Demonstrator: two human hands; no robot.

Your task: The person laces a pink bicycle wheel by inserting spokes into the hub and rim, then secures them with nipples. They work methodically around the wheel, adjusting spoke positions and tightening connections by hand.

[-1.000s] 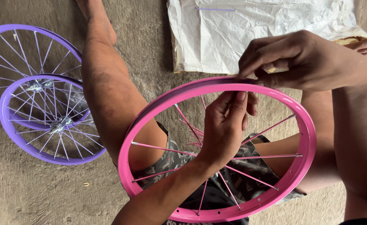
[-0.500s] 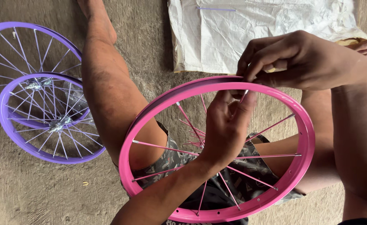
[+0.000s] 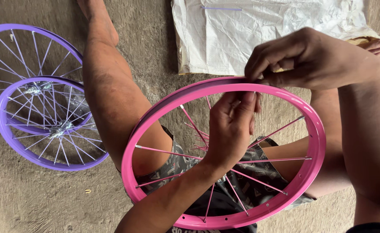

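Pink wheel rim [image 3: 315, 142] is resting across the seated person's lap, steadying it. Left hand [image 3: 231, 127] is reaching up inside, fingers pinching a spoke end at the rim's top. Right hand [image 3: 302, 58] is pinching the outer edge opposite. 2 purple wheels [image 3: 39, 112] are lying on the floor nearby.

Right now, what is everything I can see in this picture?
pink wheel rim: one, pink, with pink spokes, resting over the person's lap in the middle.
purple wheels: two, purple with silvery spokes and hubs, lying overlapped on the floor at left.
white sheet: one, white woven sacking, spread on the floor at top.
concrete floor: grey, under everything.
legs: two, bare, stretched out under the rim, in dark patterned shorts.
left hand: inside the rim, fingers up at its top edge.
right hand: pinching at the rim's top edge from outside.
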